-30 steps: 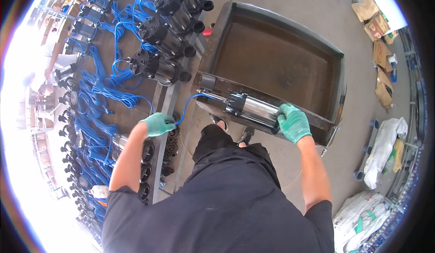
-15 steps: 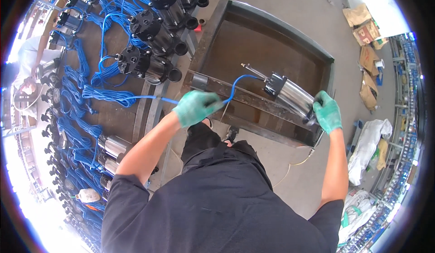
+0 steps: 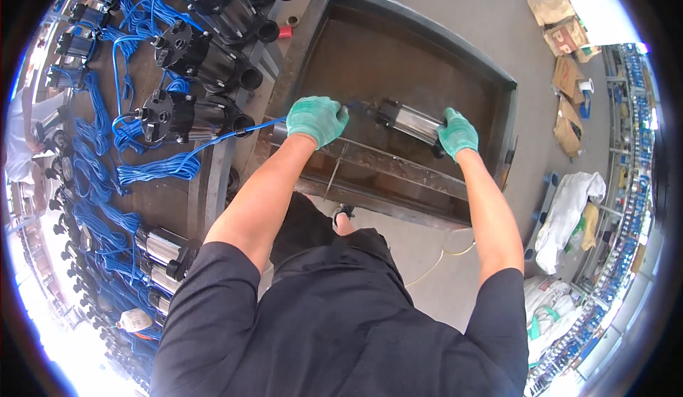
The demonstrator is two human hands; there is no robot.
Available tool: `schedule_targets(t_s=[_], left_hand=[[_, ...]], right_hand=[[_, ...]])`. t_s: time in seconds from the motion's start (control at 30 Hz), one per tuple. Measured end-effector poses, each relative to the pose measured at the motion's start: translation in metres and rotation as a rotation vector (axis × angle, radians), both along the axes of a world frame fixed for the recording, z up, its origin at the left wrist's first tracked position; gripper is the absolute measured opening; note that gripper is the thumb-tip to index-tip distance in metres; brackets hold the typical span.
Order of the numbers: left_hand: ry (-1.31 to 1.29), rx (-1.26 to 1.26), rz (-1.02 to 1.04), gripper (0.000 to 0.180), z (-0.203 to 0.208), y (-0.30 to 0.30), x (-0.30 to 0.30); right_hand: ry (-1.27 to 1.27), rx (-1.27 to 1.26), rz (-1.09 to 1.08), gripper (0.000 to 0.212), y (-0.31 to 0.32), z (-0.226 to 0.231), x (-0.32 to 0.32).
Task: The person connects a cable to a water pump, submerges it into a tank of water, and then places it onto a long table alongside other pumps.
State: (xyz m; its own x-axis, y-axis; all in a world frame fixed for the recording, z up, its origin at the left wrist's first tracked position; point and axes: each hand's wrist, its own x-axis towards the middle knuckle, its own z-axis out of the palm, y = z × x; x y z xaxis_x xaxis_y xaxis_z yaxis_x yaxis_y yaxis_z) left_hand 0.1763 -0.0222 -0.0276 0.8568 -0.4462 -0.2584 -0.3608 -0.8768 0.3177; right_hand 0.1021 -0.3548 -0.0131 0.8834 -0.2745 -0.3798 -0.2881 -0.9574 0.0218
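My left hand (image 3: 316,121), in a green glove, is closed around a blue cable (image 3: 245,131) at the near left side of a dark metal tank (image 3: 405,156). The cable runs left from it to a coiled bundle. My right hand (image 3: 457,134), also gloved, grips the right end of a shiny steel pump (image 3: 415,122) with black ends. The pump lies tilted inside the tank, its left end toward my left hand. Brownish water or a wet bottom (image 3: 398,55) shows around it; I cannot tell how deep the pump sits.
Several black-topped steel pumps (image 3: 185,116) and coiled blue cables (image 3: 160,169) stand on a bench at left. A co-worker's sleeve (image 3: 32,130) shows at far left. Cardboard (image 3: 569,80) and a white sack (image 3: 569,219) lie on the floor at right. A thin yellowish hose (image 3: 437,258) hangs below the tank.
The pump has moved left and away from me, from over the tank's near crossbar into the tank. Both hands have moved farther forward with it.
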Motion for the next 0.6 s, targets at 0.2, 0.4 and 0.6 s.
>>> schedule_targets(t_s=[0.2, 0.4, 0.6], left_hand=[[0.112, 0.062, 0.055, 0.039, 0.006, -0.006, 0.004], [0.134, 0.097, 0.095, 0.04, 0.004, -0.011, 0.006], [0.142, 0.138, 0.091, 0.038, 0.003, -0.014, 0.006]], right_hand=[[-0.085, 0.073, -0.057, 0.047, 0.007, -0.052, 0.011], [-0.085, 0.083, -0.091, 0.044, 0.016, -0.056, 0.01], [-0.249, 0.185, -0.003, 0.035, -0.029, -0.023, -0.052]])
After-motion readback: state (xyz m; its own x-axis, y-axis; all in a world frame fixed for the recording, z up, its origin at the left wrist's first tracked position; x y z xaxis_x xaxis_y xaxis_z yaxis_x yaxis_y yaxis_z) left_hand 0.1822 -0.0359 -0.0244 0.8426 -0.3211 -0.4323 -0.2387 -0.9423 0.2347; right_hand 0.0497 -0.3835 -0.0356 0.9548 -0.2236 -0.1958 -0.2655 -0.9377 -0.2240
